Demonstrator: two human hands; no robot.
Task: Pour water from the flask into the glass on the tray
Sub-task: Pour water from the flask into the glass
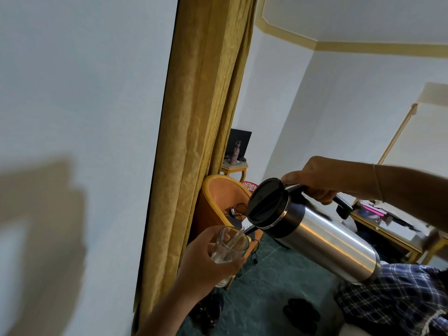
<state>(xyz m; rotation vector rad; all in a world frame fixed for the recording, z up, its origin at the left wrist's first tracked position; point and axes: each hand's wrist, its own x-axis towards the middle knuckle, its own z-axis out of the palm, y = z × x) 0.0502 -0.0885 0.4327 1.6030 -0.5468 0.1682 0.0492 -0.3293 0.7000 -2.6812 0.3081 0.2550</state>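
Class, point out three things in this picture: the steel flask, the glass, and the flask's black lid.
flask [322, 241]: head view, on its shiny steel body.
glass [230, 246]: head view, on its clear side wall.
lid [265, 202]: head view, on its flat black top.

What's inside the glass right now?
A little water sits in the tilted glass, with a thin stream entering from the flask spout at its rim. The left hand wraps the near side and base, hiding the exact level.

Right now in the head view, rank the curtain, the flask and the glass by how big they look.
1. Curtain, largest.
2. Flask.
3. Glass, smallest.
The curtain hangs farther away, so true sizes are unsure.
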